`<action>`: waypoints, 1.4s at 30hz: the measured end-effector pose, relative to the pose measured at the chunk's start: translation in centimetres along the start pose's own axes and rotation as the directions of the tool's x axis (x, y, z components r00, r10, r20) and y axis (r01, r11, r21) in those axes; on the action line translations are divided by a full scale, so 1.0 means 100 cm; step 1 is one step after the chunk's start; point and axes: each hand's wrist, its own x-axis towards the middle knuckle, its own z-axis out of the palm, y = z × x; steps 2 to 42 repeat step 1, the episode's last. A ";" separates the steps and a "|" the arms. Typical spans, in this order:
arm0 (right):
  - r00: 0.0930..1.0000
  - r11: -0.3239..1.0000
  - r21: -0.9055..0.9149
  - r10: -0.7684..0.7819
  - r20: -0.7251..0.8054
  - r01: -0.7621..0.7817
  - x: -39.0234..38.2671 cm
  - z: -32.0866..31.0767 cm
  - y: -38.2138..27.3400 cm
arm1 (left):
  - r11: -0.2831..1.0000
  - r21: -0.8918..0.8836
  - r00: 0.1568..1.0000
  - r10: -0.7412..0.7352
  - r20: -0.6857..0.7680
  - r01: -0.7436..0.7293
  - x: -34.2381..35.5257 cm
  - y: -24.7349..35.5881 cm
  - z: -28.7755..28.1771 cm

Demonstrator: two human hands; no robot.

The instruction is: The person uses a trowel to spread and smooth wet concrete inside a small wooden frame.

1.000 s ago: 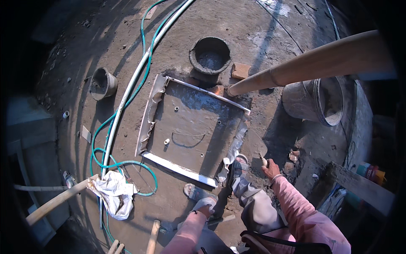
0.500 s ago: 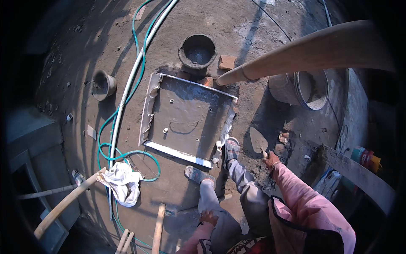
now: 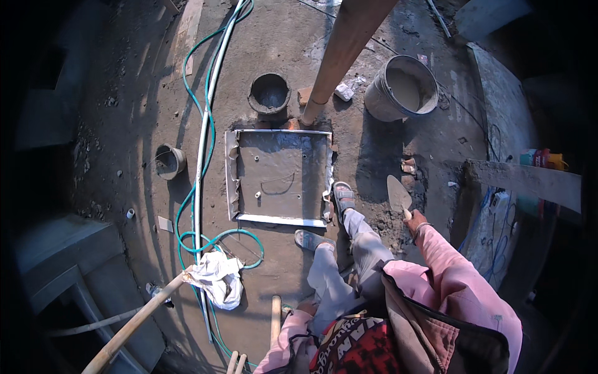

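Observation:
My right hand [image 3: 416, 223] is closed round the handle of a pointed trowel [image 3: 397, 192]. The trowel's flat blade points away from me, beside a heap of wet mortar [image 3: 391, 229] and a few broken bricks [image 3: 408, 167]. My left hand [image 3: 306, 307] rests on my left leg, partly covered by the pink sleeve; it holds nothing that I can see. Left of my feet lies a shallow square formwork [image 3: 283, 220] with white edges. Smooth wet mortar [image 3: 274, 162] fills it, with short pipe stubs and a curved wire loop standing out.
A thick wooden post [image 3: 336, 59] stands at the frame's far edge. Nearby are a dark tub [image 3: 269, 93], a large bucket [image 3: 381, 103] and a small bucket [image 3: 177, 161]. A green hose [image 3: 210, 134], white pipe [image 3: 201, 156], white sack [image 3: 218, 280] and bamboo pole [image 3: 134, 324] lie left.
My view has shifted, so the formwork and buckets sit differently in the picture. The trowel stays in my right hand, its blade turned more straight ahead. My left hand is now more hidden by its sleeve.

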 end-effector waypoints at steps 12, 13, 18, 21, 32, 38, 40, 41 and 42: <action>0.999 0.999 0.038 0.040 -0.005 -0.039 -0.023 -0.007 0.018 | 1.000 0.023 1.000 0.006 0.012 -0.006 -0.017 -0.003 0.001; 0.999 0.999 0.038 0.040 -0.005 -0.039 -0.023 -0.007 0.018 | 1.000 0.023 1.000 0.006 0.012 -0.006 -0.017 -0.003 0.001; 0.999 0.999 0.038 0.040 -0.005 -0.039 -0.023 -0.007 0.018 | 1.000 0.023 1.000 0.006 0.012 -0.006 -0.017 -0.003 0.001; 0.999 0.999 0.038 0.040 -0.005 -0.039 -0.023 -0.007 0.018 | 1.000 0.023 1.000 0.006 0.012 -0.006 -0.017 -0.003 0.001; 0.999 0.999 0.038 0.040 -0.005 -0.039 -0.023 -0.007 0.018 | 1.000 0.023 1.000 0.006 0.012 -0.006 -0.017 -0.003 0.001; 0.999 0.999 0.038 0.040 -0.005 -0.039 -0.023 -0.007 0.018 | 1.000 0.023 1.000 0.006 0.012 -0.006 -0.017 -0.003 0.001; 0.999 0.999 0.038 0.040 -0.005 -0.039 -0.023 -0.007 0.018 | 1.000 0.023 1.000 0.006 0.012 -0.006 -0.017 -0.003 0.001; 0.999 0.999 0.038 0.040 -0.005 -0.039 -0.023 -0.007 0.018 | 1.000 0.023 1.000 0.006 0.012 -0.006 -0.017 -0.003 0.001; 0.999 0.999 0.038 0.040 -0.005 -0.039 -0.023 -0.007 0.018 | 1.000 0.023 1.000 0.006 0.012 -0.006 -0.017 -0.003 0.001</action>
